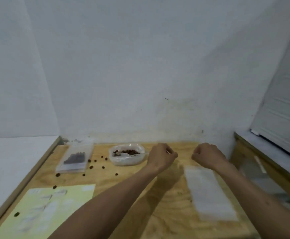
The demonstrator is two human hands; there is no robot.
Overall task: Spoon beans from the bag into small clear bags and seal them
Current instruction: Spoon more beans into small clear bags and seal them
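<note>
Along the left edge of the pale plywood table [140,213] lies a pale yellow sheet of paper [42,209], and behind it a small clear plastic bag already holding dark beans [75,158], lying flat. Loose brown beans [96,165] are scattered just beside it; by the look of them they are hard, round and apt to roll toward the raised wooden rim. Next comes the open crumpled clear bag of brown beans [127,155] with a white spoon [125,154] lying in it: soft and floppy, best steadied at its rolled rim. The left hand [161,156] and right hand [208,155] hover with fingers curled; blur hides whether they pinch anything. Under the right forearm lies a flat stack of empty clear bags [208,192], thin, light and probably slippery, best taken by the mouth edge. Open tabletop lies between the forearms.
</note>
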